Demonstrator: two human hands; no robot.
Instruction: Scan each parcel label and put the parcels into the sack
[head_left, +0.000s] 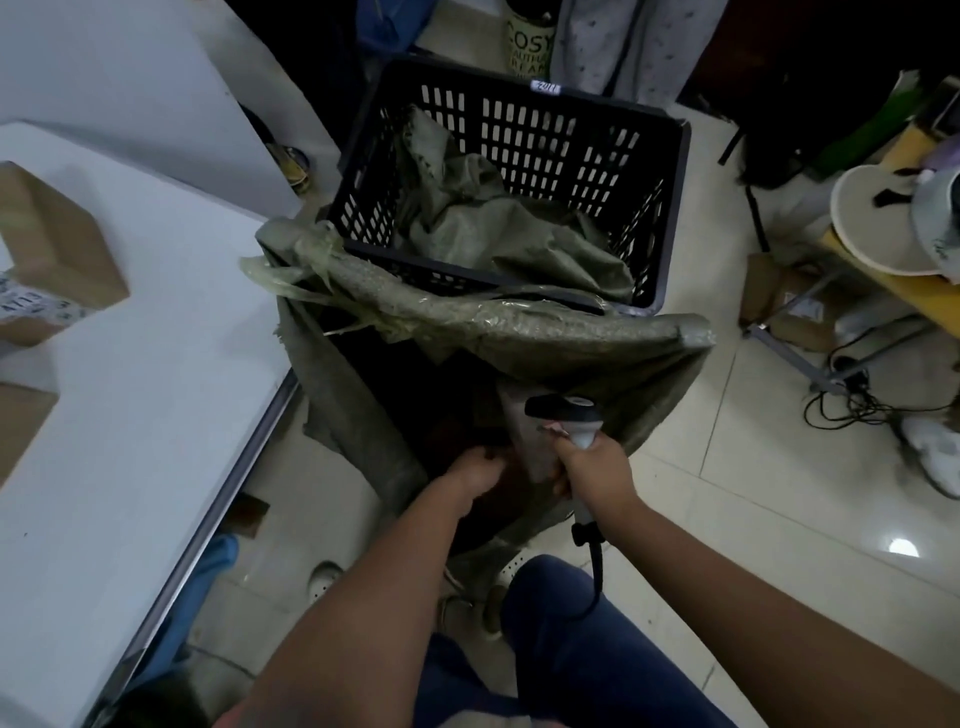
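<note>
My right hand (597, 470) grips the scanner (569, 415) by its handle, its head pointing toward 10 o'clock over the open sack (545, 338). My left hand (475, 475) reaches down into the sack's mouth, just beside the scanner at its 8 o'clock; its fingers are hidden in the dark, so I cannot tell its grip. Cardboard parcels (57, 244) lie on the white table (156, 389), well apart at 9 o'clock.

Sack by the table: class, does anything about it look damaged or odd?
Yes. The green woven sack has a ragged mouth: its clear plastic liner is torn into loose strips at the left corner, beside the black crate.
</note>
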